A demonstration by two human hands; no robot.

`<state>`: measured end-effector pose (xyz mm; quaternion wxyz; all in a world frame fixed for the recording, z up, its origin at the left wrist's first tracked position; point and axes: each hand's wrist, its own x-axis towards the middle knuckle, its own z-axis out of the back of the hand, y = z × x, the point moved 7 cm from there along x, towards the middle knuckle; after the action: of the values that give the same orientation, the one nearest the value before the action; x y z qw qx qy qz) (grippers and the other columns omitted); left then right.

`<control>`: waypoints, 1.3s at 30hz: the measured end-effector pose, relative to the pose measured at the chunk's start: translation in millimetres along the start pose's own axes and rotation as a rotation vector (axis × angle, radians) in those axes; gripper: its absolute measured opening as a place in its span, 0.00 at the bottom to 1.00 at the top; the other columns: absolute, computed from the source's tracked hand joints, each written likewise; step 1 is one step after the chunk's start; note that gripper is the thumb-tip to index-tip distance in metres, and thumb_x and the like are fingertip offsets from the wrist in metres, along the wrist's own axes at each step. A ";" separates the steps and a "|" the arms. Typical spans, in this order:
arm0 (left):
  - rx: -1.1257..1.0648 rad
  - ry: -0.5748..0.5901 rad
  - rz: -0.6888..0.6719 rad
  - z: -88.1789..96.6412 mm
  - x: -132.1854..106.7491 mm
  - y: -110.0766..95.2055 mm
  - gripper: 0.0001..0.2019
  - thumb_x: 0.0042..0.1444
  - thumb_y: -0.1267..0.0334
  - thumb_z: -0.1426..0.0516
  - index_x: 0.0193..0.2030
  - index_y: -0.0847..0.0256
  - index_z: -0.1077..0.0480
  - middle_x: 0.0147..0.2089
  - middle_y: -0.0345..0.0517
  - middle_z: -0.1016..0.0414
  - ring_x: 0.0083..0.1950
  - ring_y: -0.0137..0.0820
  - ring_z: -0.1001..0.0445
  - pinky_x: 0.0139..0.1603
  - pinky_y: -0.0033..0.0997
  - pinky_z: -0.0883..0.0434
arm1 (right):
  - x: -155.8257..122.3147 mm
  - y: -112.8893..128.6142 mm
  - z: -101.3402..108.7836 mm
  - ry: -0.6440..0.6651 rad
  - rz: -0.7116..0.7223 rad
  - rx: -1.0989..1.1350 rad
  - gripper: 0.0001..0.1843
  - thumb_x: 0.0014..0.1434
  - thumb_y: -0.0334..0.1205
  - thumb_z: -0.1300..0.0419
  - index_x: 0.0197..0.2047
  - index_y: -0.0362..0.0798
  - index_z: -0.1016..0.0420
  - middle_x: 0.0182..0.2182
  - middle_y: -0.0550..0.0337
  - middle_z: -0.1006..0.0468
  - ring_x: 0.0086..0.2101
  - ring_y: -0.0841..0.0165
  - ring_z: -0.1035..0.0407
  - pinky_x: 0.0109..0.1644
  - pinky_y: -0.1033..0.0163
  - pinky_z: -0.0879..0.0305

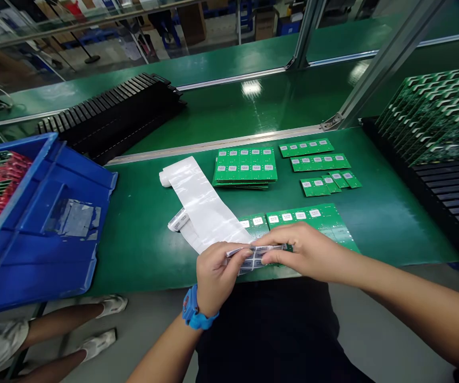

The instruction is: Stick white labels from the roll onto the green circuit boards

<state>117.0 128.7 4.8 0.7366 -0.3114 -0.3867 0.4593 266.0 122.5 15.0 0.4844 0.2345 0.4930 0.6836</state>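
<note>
While the green-topped workbench (389,223) carries stacked circuit-board panels (245,169), the left hand (215,279) and right hand (299,252) hold a narrow pinch at its near edge, gripping a strip of barcode labels (255,259) between them. The strip appears light and flimsy — best taken by its edges.

Green circuit boards (245,167) are showing rows of white labels; a plastic crate (81,178) and wristwatch (192,308) are showing bright blue.
</note>
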 end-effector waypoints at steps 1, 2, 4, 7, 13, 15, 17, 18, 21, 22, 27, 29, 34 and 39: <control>0.008 -0.001 -0.009 0.0 -0.1 -0.1 0.06 0.56 0.64 0.43 0.34 0.57 0.24 0.30 0.41 0.22 0.30 0.28 0.25 0.32 0.25 0.30 | -0.6 -0.9 1.5 -0.002 -0.012 0.002 0.12 0.54 0.43 0.39 0.42 0.54 0.26 0.35 0.61 0.24 0.34 0.68 0.31 0.36 0.63 0.36; 0.014 0.001 -0.024 -0.2 -0.4 -0.7 0.06 0.56 0.64 0.43 0.35 0.57 0.24 0.31 0.41 0.21 0.31 0.29 0.25 0.32 0.25 0.30 | -1.0 -1.4 3.2 -0.010 -0.016 -0.007 0.14 0.52 0.44 0.38 0.44 0.54 0.27 0.37 0.61 0.24 0.35 0.68 0.31 0.37 0.63 0.36; 0.019 0.006 -0.059 -0.8 -1.0 -2.7 0.06 0.56 0.65 0.44 0.36 0.57 0.25 0.32 0.41 0.21 0.33 0.29 0.24 0.33 0.25 0.30 | -1.4 -0.8 6.3 -0.044 0.009 -0.065 0.10 0.52 0.44 0.38 0.39 0.52 0.27 0.34 0.62 0.25 0.34 0.69 0.33 0.37 0.63 0.37; 0.041 0.009 -0.076 -1.9 -1.3 -5.0 0.06 0.56 0.65 0.44 0.35 0.58 0.25 0.31 0.41 0.21 0.32 0.28 0.24 0.34 0.25 0.30 | -2.3 2.0 7.7 -0.131 0.105 -0.167 0.05 0.58 0.37 0.43 0.31 0.49 0.28 0.28 0.62 0.29 0.31 0.70 0.35 0.35 0.64 0.39; 0.140 -0.041 -0.028 0.5 -0.8 -3.3 0.08 0.56 0.62 0.44 0.30 0.58 0.25 0.27 0.40 0.22 0.28 0.28 0.25 0.32 0.25 0.29 | -6.1 3.6 2.7 -0.184 0.203 -0.215 0.10 0.61 0.36 0.48 0.41 0.51 0.27 0.31 0.59 0.27 0.33 0.69 0.33 0.35 0.63 0.37; 0.133 -0.047 -0.034 1.4 -1.2 -2.6 0.08 0.56 0.61 0.43 0.31 0.59 0.25 0.27 0.41 0.22 0.28 0.29 0.25 0.32 0.26 0.29 | -5.6 1.6 5.2 -0.172 0.153 -0.205 0.13 0.59 0.39 0.45 0.49 0.52 0.31 0.32 0.60 0.26 0.33 0.68 0.33 0.37 0.62 0.36; 0.116 -0.041 -0.048 1.8 -1.7 -2.2 0.07 0.56 0.62 0.44 0.32 0.59 0.25 0.29 0.41 0.21 0.30 0.29 0.24 0.32 0.26 0.29 | -5.0 1.8 8.3 -0.165 0.132 -0.213 0.17 0.56 0.43 0.41 0.50 0.52 0.32 0.33 0.60 0.27 0.34 0.68 0.33 0.37 0.62 0.35; 0.108 -0.035 -0.058 1.8 -1.9 -2.3 0.07 0.56 0.62 0.44 0.33 0.59 0.25 0.29 0.41 0.21 0.30 0.29 0.24 0.33 0.25 0.29 | -4.8 3.0 9.2 -0.163 0.144 -0.224 0.16 0.55 0.43 0.40 0.48 0.52 0.31 0.34 0.60 0.28 0.34 0.68 0.34 0.37 0.63 0.35; 0.103 -0.020 -0.084 1.4 -2.1 -3.5 0.06 0.56 0.64 0.44 0.33 0.59 0.25 0.30 0.41 0.21 0.31 0.28 0.24 0.33 0.24 0.30 | -6.1 9.5 8.2 -0.179 0.256 -0.262 0.06 0.59 0.39 0.44 0.40 0.49 0.28 0.34 0.57 0.29 0.36 0.68 0.35 0.38 0.62 0.36; 0.113 -0.020 -0.084 1.4 -2.0 -3.6 0.06 0.56 0.64 0.44 0.33 0.59 0.25 0.29 0.41 0.22 0.30 0.28 0.25 0.33 0.24 0.30 | -7.5 11.7 6.9 -0.195 0.306 -0.275 0.06 0.60 0.37 0.45 0.39 0.49 0.28 0.34 0.57 0.29 0.36 0.68 0.35 0.38 0.62 0.36; 0.183 -0.046 -0.038 2.8 -1.4 -1.8 0.08 0.56 0.63 0.44 0.29 0.60 0.26 0.25 0.40 0.24 0.27 0.28 0.26 0.30 0.24 0.31 | -16.8 17.1 1.9 -0.297 0.482 -0.371 0.06 0.60 0.34 0.45 0.40 0.47 0.28 0.31 0.57 0.30 0.34 0.68 0.37 0.37 0.60 0.37; 0.181 -0.040 -0.053 2.4 -1.7 -3.2 0.07 0.56 0.63 0.44 0.29 0.60 0.26 0.25 0.40 0.24 0.27 0.27 0.26 0.31 0.24 0.31 | -19.2 16.5 3.5 -0.322 0.497 -0.395 0.06 0.60 0.34 0.45 0.39 0.47 0.27 0.31 0.57 0.30 0.34 0.68 0.38 0.37 0.60 0.38; 0.177 -0.031 -0.076 1.5 -2.5 -7.7 0.07 0.55 0.64 0.43 0.29 0.60 0.26 0.25 0.40 0.24 0.27 0.26 0.27 0.30 0.23 0.32 | -23.7 17.6 2.0 -0.306 0.554 -0.459 0.08 0.60 0.31 0.47 0.38 0.49 0.27 0.29 0.58 0.30 0.33 0.69 0.38 0.36 0.60 0.39; 0.166 -0.066 0.101 4.8 -1.1 1.6 0.10 0.55 0.62 0.43 0.27 0.61 0.26 0.21 0.37 0.27 0.22 0.24 0.30 0.23 0.21 0.35 | -32.4 21.9 8.0 -0.265 0.603 -0.332 0.05 0.58 0.33 0.43 0.36 0.50 0.27 0.28 0.62 0.28 0.32 0.71 0.36 0.39 0.61 0.39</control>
<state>111.9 128.8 5.7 0.7226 -0.2531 -0.3550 0.5364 276.6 96.2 43.1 0.3523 0.3737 0.2171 0.8301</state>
